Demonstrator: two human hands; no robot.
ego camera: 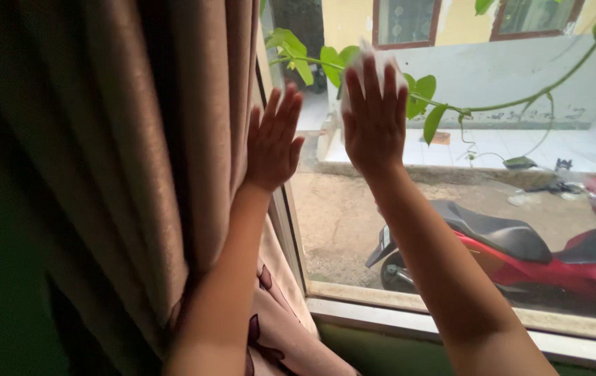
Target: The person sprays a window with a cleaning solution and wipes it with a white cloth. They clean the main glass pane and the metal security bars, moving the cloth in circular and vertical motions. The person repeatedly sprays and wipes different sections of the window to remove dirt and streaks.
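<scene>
Brown curtain is hanging nearest you on the left, and your left hand is lying flat against its edge, fingers spread and straight, grip open, holding nothing. A pale cloth with a dark red pattern is showing below your left forearm, beside the curtain's lower part.

Your right hand is pressing flat on the window glass, palm to the pane, fingers extended upward. A white cloth is sitting under that hand, against the glass; only its top edge is showing above and between your fingertips. The hand isn't clenching it, it's pinning it to the pane with an open palm. So the cloth is high on the glass, left part of the pane, just right of the window frame.

The sill is running along the bottom of the pane, below your right forearm.

Outside, a red scooter with a black seat is standing on bare ground close to the window. A green vine with leaves is crossing the view at the height of your right hand. Farther back, a white-tiled area and a yellow building with red-framed windows are showing.
</scene>
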